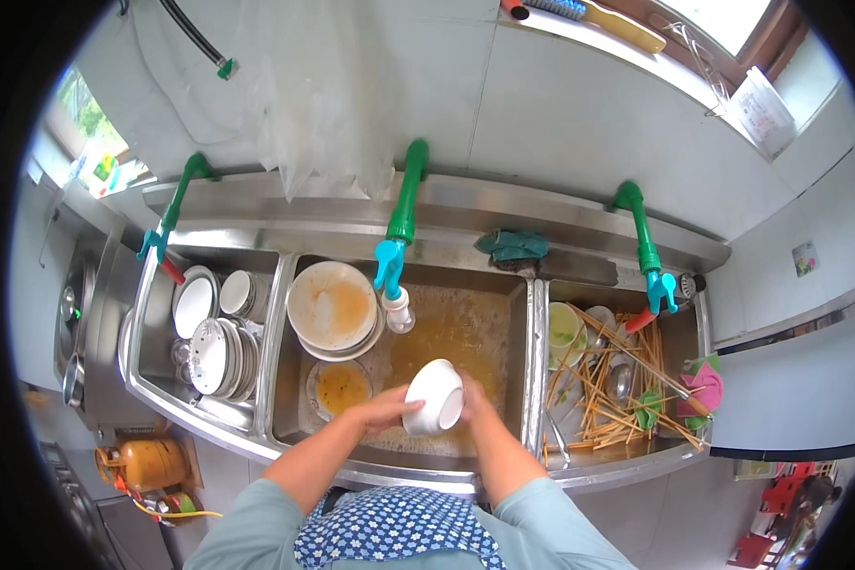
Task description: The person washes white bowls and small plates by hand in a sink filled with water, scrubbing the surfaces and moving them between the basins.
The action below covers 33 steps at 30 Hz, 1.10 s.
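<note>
Both of my hands hold a white bowl (427,399) tipped on its side above the middle basin of a steel sink (534,370). My left hand (387,411) grips its left side, with the thumb on the outer wall. My right hand (474,400) is against its right side, its fingers partly hidden behind the bowl. Murky brownish water (456,324) lies below. Left of the bowl a dish (342,387) holds orange-brown liquid, and large stained white plates (333,306) are stacked behind it. A faucet with a blue handle (392,263) hangs over this basin.
White plates (210,356) and small bowls (237,292) stand in the left basin. The right basin holds many wooden chopsticks (613,385), a green bowl (564,324), metal utensils and pink and green cloths (702,385). Teal gloves or cloths (513,245) lie on the back ledge. Two more faucets (657,285) overhang the side basins.
</note>
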### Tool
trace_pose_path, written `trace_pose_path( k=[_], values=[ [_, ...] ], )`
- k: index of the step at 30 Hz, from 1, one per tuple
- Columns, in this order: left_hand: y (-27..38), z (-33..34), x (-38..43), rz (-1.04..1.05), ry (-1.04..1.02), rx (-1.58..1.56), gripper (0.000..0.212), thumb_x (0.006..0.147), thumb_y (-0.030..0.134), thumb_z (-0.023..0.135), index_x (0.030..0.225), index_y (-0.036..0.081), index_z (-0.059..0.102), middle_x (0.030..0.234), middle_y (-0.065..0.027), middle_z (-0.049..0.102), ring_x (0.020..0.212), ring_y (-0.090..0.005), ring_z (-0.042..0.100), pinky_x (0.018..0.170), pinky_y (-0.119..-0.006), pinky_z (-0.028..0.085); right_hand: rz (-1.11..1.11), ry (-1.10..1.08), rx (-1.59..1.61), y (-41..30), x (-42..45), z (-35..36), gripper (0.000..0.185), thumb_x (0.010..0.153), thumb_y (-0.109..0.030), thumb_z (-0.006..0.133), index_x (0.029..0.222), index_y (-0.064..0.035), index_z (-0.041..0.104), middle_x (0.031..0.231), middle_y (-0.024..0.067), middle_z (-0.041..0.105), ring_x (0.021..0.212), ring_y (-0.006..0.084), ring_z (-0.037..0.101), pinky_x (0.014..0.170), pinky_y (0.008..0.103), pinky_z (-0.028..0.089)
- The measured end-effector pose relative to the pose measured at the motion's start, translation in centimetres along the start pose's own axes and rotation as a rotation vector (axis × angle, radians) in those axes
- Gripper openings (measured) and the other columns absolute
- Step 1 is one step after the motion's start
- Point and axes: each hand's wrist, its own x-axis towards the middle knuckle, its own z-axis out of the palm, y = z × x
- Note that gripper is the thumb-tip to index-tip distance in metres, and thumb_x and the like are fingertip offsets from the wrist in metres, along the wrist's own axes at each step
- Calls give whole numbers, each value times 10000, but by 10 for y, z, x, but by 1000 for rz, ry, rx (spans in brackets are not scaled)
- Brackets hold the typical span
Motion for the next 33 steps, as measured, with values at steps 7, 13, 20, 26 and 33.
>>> trace_pose_path(
  k=[7, 13, 20, 26, 33],
  values=[
    [-16, -29, 53, 104, 148, -231, 285, 932, 155, 490, 1146, -31, 465, 1096, -140, 573, 995, -236, 581, 853, -371, 484, -516, 643, -1079, -14, 16, 0, 322, 908, -273, 471, 1124, -48, 551, 989, 101, 611, 951, 214, 569, 826, 317, 448],
    [-29, -10, 55, 245, 256, -365, 346, 907, 62, 503, 1234, 72, 389, 1183, -109, 521, 1100, -269, 522, 878, -450, 468, -265, 634, -72, 1, 22, -8, 321, 911, -239, 450, 1093, -4, 574, 1035, 136, 608, 973, 226, 568, 861, 349, 430],
    [-33, 6, 66, 333, 367, -446, 303, 903, 38, 495, 1196, 74, 427, 1156, -101, 537, 1025, -246, 551, 846, -417, 486, -1260, 480, -1087, 35, -30, 62, 453, 955, -361, 392, 1194, 4, 517, 1206, 131, 542, 1094, 219, 512, 957, 316, 377],
    [1, -16, 23, 80, 128, -91, 297, 922, 104, 485, 1202, 11, 457, 1123, -111, 576, 972, -237, 601, 824, -385, 518, -39, 31, -218, -39, -37, 44, 510, 938, -409, 439, 1186, 32, 505, 1132, 165, 590, 1004, 254, 590, 884, 377, 470],
    [21, -5, 50, 157, 185, -496, 343, 929, 185, 502, 1213, 8, 428, 1106, -126, 572, 1016, -245, 581, 845, -405, 508, -74, -112, -77, -19, -18, 22, 465, 942, -403, 429, 1203, -24, 500, 1120, 132, 590, 991, 243, 588, 876, 382, 468]
  ],
)
